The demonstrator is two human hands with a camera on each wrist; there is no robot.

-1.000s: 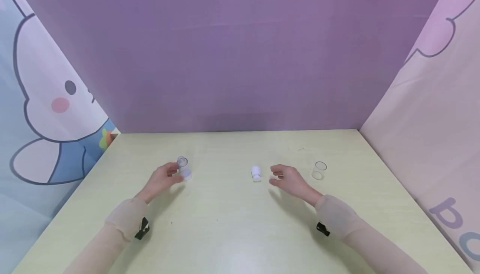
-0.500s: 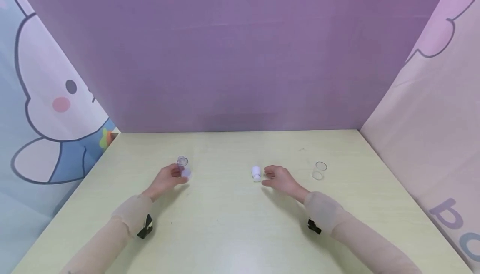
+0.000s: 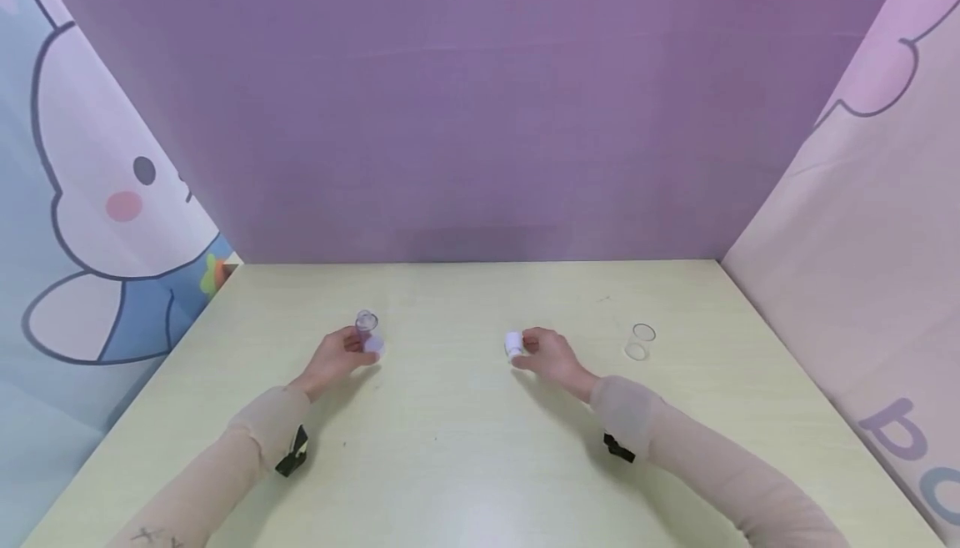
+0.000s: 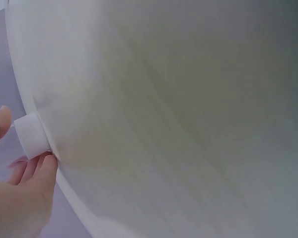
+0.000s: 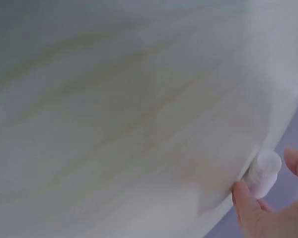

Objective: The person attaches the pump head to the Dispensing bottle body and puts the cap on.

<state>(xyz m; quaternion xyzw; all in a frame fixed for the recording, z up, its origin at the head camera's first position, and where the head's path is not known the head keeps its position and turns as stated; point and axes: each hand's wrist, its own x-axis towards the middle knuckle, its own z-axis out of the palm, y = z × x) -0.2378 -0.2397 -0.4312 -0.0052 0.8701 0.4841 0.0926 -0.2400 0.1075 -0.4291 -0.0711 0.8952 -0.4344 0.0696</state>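
The right hand has moved beside the white bottle.

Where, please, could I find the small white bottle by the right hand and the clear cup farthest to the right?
Small white bottle (image 5: 264, 173): right wrist view, on the middle of its side.
Clear cup (image 3: 641, 343): head view, on its see-through wall.

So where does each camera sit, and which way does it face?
Head: on the head, facing forward and down at the table; both arms, left grip and right grip show.
Left wrist: on that wrist, toward a clear container with white part; part of left grip shows.
Right wrist: on that wrist, toward a white bottle; part of right grip shows.
Head and right wrist share the white bottle.
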